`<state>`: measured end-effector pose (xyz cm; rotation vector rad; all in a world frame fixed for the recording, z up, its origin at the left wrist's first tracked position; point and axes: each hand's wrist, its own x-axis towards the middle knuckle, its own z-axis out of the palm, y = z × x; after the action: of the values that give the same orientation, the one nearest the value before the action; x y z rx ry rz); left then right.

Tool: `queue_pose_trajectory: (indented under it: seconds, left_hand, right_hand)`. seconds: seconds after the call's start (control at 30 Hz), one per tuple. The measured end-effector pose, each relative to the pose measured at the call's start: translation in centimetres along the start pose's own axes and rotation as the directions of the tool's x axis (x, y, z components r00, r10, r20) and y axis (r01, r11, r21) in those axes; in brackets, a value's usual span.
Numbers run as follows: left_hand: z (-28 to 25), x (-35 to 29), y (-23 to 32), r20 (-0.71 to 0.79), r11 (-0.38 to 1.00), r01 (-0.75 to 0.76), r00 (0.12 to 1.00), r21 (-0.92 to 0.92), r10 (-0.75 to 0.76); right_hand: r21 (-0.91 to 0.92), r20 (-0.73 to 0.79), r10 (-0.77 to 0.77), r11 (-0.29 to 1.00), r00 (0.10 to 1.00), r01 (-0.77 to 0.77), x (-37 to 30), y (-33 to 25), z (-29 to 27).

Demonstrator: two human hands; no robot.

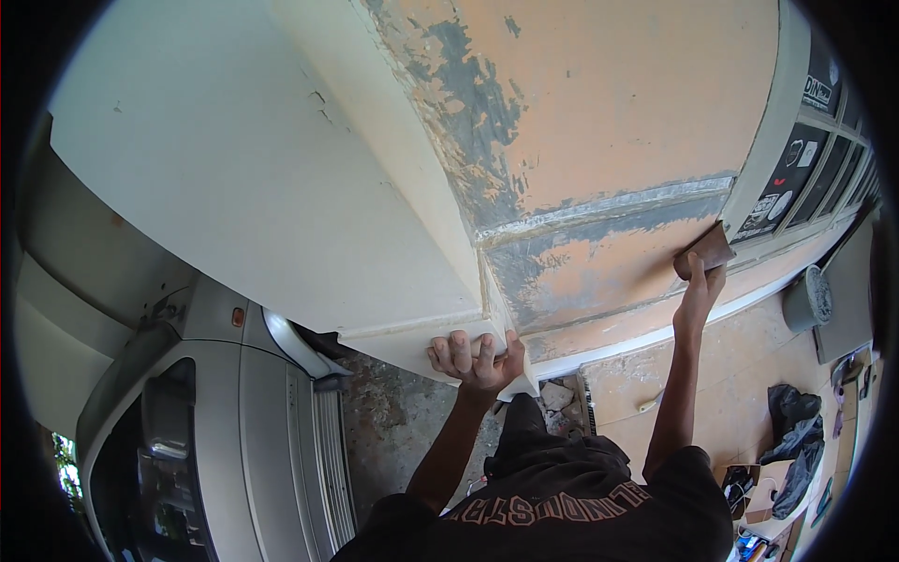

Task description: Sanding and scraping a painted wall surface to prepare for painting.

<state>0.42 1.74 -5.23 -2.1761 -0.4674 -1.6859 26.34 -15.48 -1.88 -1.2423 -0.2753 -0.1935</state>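
My right hand (pixel 700 279) holds a folded brown sheet of sandpaper (pixel 710 246) against the wall (pixel 604 267), close to the window frame. Its thumb lies over the sheet, while the fingers behind are partly hidden. The wall is peach with scraped grey patches, and a raised ledge (pixel 609 206) runs across it. On the left, my left hand (pixel 479 362) grips the lower edge of a white pillar (pixel 412 328), fingers curled over it. Dust whitens those fingertips. Cracks mark the pillar's paint higher up.
A silver vehicle (pixel 211 412) stands close on the left. Rubble (pixel 559 397) lies by the wall's foot. To the right are a barred window (pixel 796 178), a grey bucket (pixel 807 298), a black plastic bag (pixel 796 421) and a cardboard box (pixel 766 482) on the tiled floor.
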Motion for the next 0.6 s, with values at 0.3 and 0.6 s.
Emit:
queue_pose_trajectory:
  seconds: [0.3, 0.6]
  left_hand:
    - [0.4, -0.3, 0.5, -0.004, 1.0, 0.007, 1.0, -0.018, -0.008]
    - [0.4, -2.5, 0.0, 0.029, 0.981, -0.045, 0.999, 0.188, 0.04]
  right_hand:
    - [-0.214, 0.068, -0.144, 0.964, 0.987, 0.156, 0.4, 1.9, -0.4]
    - [-0.367, 0.173, -0.095, 0.917, 0.98, 0.153, 0.4, 2.5, -1.0]
